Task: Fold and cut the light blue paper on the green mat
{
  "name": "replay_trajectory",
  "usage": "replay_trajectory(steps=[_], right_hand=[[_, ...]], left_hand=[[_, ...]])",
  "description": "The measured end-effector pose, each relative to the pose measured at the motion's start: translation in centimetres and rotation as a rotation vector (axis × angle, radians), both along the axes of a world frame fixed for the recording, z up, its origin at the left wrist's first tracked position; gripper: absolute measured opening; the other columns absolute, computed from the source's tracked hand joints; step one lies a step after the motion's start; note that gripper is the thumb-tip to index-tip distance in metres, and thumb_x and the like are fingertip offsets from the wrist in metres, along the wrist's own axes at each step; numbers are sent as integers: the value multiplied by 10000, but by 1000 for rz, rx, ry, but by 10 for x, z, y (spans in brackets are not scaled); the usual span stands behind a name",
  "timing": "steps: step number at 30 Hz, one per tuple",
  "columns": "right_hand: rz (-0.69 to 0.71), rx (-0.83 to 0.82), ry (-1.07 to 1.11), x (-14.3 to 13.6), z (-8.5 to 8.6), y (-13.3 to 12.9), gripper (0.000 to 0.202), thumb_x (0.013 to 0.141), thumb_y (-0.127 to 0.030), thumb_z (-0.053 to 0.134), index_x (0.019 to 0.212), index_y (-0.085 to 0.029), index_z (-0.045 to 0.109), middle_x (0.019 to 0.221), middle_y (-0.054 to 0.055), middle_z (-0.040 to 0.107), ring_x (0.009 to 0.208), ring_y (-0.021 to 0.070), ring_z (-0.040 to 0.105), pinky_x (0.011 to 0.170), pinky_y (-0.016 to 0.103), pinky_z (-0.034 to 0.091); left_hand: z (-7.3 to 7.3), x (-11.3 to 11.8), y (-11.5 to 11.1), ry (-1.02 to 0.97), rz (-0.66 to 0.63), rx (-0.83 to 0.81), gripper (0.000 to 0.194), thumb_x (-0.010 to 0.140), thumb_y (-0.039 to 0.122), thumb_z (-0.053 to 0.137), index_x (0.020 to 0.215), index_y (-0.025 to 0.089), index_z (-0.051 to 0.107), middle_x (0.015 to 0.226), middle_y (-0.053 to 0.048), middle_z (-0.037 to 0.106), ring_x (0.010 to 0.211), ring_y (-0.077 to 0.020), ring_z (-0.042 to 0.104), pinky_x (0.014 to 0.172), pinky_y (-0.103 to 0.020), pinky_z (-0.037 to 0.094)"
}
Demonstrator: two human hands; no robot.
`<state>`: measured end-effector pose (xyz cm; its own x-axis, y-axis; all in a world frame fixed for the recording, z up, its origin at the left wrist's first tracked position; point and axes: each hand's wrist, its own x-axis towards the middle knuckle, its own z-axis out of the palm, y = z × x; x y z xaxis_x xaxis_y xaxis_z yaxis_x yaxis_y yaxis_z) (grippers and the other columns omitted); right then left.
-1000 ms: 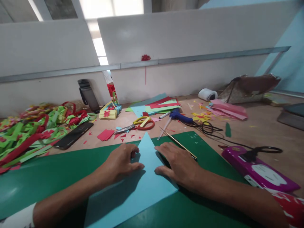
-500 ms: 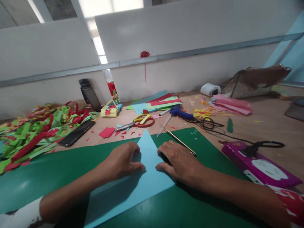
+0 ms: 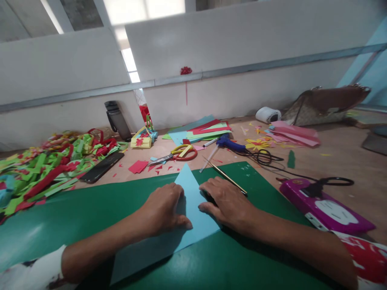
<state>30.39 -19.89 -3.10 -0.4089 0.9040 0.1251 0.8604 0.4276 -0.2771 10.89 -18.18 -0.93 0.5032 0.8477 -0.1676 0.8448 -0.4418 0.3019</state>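
Across the smooth green mat (image 3: 211,262) lies your light-blue pointed paper sheet (image 3: 191,191). Your left hand (image 3: 163,209) and right hand (image 3: 228,201) rest at its 2 sloping edges, each grip loosely parted, thumb away from fingers.

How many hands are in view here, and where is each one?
2: the left hand over the left side of the light-blue paper, and the right hand at its right edge. No other hand shows.
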Motion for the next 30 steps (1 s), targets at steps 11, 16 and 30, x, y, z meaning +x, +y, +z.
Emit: replay_trajectory(steps=[11,16,30], right_hand=[[-22,-14,13,-1,1,-1,241,826,-219,599,1051,-133,608,965,98,607,911,231,525,823,364,405],[-18,-11,18,-1,0,1,216,821,-219,605,1022,-139,609,946,91,600,892,226,521,812,362,408],[-15,-65,332,2,0,0,330,922,-298,431,1212,-155,497,1014,93,605,922,219,531,830,377,408]], left_hand=[[1,2,0,-66,-39,29,646,564,462,817,1066,165,540,1131,-105,540,1048,-282,477,849,-367,414],[7,2,1,-5,-25,-53,574,586,456,806,996,148,547,992,-82,587,876,-233,530,716,-302,418],[8,-14,27,-276,0,-93,197,675,217,618,844,162,533,748,21,551,688,-138,508,572,-224,373]])
